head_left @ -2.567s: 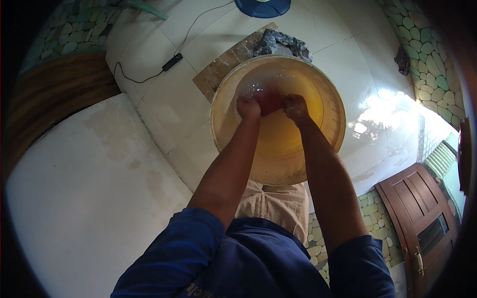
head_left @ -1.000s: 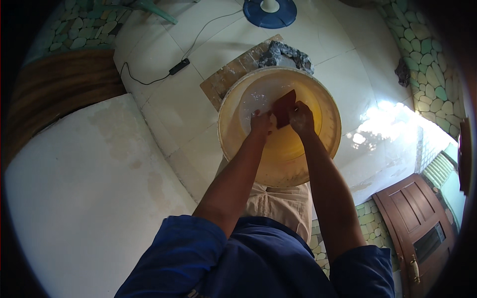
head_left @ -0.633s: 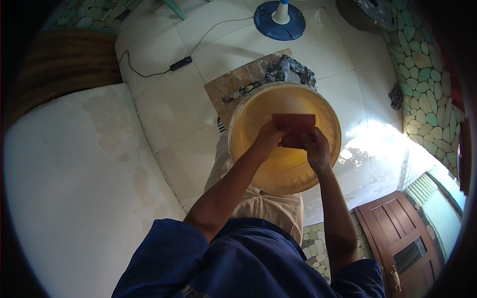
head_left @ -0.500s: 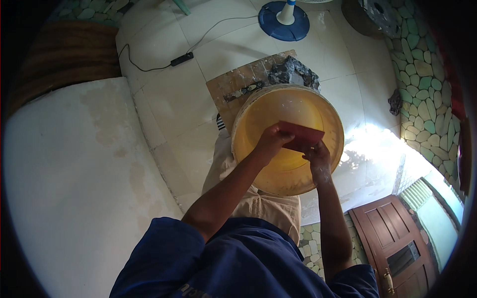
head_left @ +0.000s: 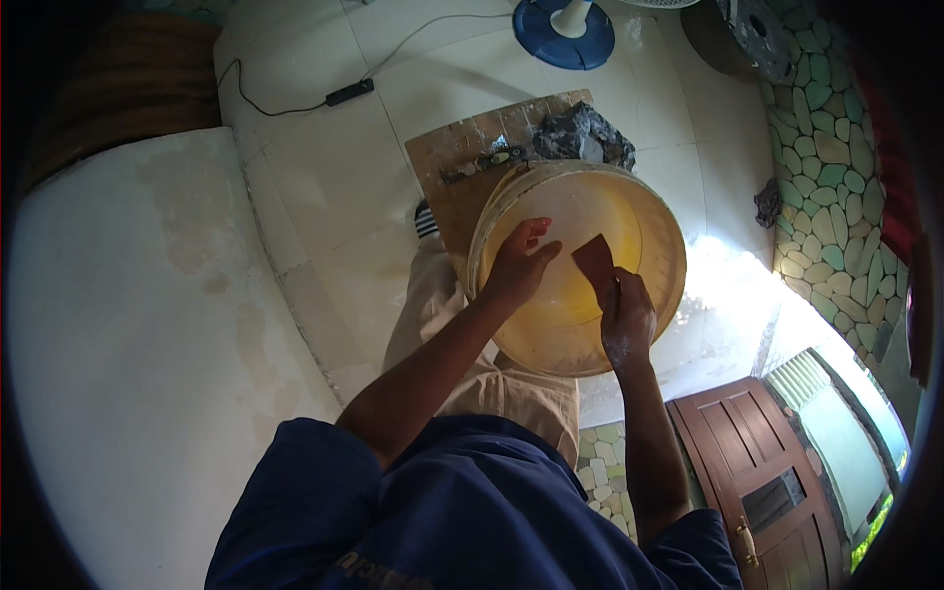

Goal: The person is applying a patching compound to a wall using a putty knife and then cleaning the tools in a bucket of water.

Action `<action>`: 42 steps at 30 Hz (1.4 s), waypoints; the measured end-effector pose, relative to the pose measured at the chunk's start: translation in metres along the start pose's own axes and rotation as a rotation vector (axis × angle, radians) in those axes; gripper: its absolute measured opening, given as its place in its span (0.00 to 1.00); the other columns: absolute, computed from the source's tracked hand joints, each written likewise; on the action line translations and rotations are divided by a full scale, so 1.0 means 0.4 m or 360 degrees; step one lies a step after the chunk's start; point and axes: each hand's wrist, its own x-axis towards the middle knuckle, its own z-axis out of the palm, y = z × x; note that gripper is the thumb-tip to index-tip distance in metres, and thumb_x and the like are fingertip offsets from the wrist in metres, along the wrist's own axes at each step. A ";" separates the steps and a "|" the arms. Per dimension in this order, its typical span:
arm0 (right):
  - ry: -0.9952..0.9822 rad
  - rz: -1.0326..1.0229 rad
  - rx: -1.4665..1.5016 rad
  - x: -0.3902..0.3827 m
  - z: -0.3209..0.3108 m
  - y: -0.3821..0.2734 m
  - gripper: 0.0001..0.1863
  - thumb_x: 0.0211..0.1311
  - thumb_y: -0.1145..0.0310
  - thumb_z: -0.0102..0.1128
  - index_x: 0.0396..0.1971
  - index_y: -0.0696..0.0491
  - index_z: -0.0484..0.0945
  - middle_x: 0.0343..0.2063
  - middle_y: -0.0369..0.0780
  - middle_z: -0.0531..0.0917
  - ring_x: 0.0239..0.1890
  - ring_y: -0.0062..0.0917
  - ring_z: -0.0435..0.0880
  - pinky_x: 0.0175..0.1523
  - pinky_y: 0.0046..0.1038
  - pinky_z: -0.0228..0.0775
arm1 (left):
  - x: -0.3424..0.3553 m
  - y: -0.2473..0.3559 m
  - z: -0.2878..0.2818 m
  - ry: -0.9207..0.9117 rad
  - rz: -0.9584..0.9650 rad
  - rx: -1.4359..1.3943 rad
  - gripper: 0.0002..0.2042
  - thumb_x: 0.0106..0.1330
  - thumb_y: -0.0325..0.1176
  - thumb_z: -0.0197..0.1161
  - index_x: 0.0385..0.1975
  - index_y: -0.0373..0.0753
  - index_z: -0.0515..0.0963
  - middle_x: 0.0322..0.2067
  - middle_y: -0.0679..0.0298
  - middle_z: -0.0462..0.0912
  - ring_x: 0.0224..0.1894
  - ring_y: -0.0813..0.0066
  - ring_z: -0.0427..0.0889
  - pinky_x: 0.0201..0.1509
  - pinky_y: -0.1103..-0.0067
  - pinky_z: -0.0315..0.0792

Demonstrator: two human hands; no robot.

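A wide yellowish bucket with water in the bottom sits in front of my legs. My right hand, marked with pale residue, grips a red-brown flat sheet over the bucket, its top end standing clear of my fingers. My left hand is just left of it inside the bucket's outline, fingers apart and holding nothing. Behind the bucket lie a stained brown board, a putty knife on it, and a crumpled dark, mottled bundle.
A blue fan base stands beyond, with a cable running to a black power strip. A white plastered ledge is at the left. A metal drum, pebble-pattern surface and wooden door are at the right.
My left hand has let go of the red-brown sheet and moved slightly left. My right hand now holds it alone, turned more upright.
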 end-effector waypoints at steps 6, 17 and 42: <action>-0.0441 0.0121 -0.0190 -0.003 0.004 0.012 0.14 0.62 0.60 0.47 0.40 0.53 0.76 0.28 0.48 0.81 0.34 0.43 0.80 0.40 0.40 0.71 | -0.004 0.019 0.010 0.0004 0.0012 -0.0129 0.19 0.60 0.35 0.61 0.49 0.35 0.71 0.49 0.55 0.75 0.53 0.65 0.73 0.59 0.73 0.64; -0.0755 0.0110 -0.0316 -0.002 0.029 -0.010 0.11 0.58 0.62 0.50 0.33 0.53 0.74 0.23 0.48 0.80 0.31 0.44 0.81 0.37 0.43 0.71 | -0.021 0.049 0.009 -0.0009 0.0019 -0.0073 0.19 0.60 0.37 0.60 0.48 0.34 0.71 0.47 0.54 0.75 0.51 0.66 0.74 0.57 0.74 0.66; -0.0402 0.0285 0.0264 0.037 -0.002 0.028 0.12 0.63 0.64 0.49 0.39 0.57 0.75 0.19 0.44 0.79 0.23 0.32 0.80 0.32 0.32 0.72 | -0.043 0.052 0.037 0.0041 -0.0103 -0.0165 0.17 0.62 0.37 0.59 0.48 0.36 0.72 0.37 0.63 0.76 0.37 0.79 0.73 0.40 0.83 0.67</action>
